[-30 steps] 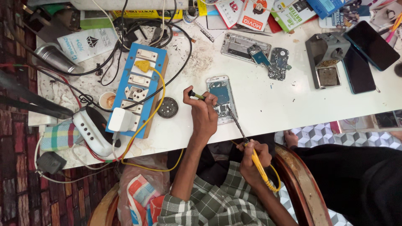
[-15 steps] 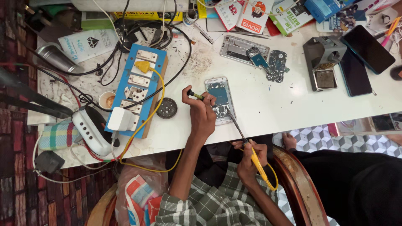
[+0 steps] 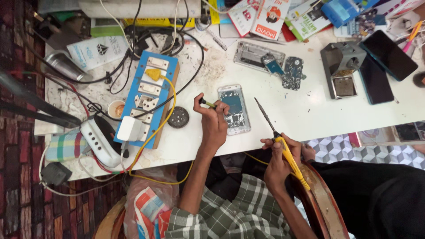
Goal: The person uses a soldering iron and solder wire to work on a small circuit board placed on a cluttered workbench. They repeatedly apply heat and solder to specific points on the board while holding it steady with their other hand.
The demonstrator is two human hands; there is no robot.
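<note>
An opened phone (image 3: 234,109) with its board exposed lies on the white table (image 3: 310,115). My left hand (image 3: 213,118) rests at the phone's left edge and grips a small dark tool with a yellow band (image 3: 206,103). My right hand (image 3: 280,152) is at the table's near edge and holds a yellow-handled soldering iron (image 3: 283,144). The iron's thin dark tip points up and left and stands just right of the phone, apart from it.
A blue switchboard (image 3: 148,99) with a yellow plug and cables lies to the left, a round black disc (image 3: 178,117) beside it. Phone parts (image 3: 274,64), a metal stand (image 3: 341,71) and dark phones (image 3: 385,57) lie at the back right. Another person's dark clothing (image 3: 376,194) is at the lower right.
My right hand has moved right and up with the soldering iron, and its tip has come off the phone. My left hand stays at the phone.
</note>
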